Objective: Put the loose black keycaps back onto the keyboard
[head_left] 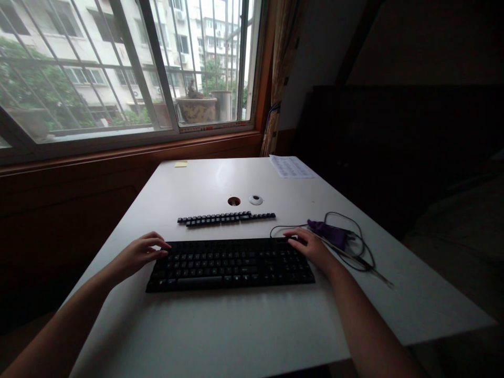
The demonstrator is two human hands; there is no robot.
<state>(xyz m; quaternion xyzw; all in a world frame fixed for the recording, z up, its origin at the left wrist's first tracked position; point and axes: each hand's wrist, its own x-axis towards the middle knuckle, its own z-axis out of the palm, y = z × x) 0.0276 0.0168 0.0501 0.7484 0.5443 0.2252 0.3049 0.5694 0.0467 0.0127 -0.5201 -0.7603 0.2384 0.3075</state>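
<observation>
A white table (236, 325) is filling the middle of the frame, and lying at lower centre is the keyboard (230, 262). The left hand (139, 254) is touching its upper left corner, the right hand (313, 249) its upper right edge; fingers on both are curving loosely, though whether they're truly gripping, I can't tell. Just above, keycaps (212, 221) are sitting in two rows, and here's the danger: a shove up the frame could be scattering them, perhaps sending one into the hole (233, 201) beyond, where a white ring (255, 200) is lying alongside. Right of centre, a cable (289, 226) is looping beside a purple cloth (326, 231); a snag from the right hand could be dragging both askew.
</observation>
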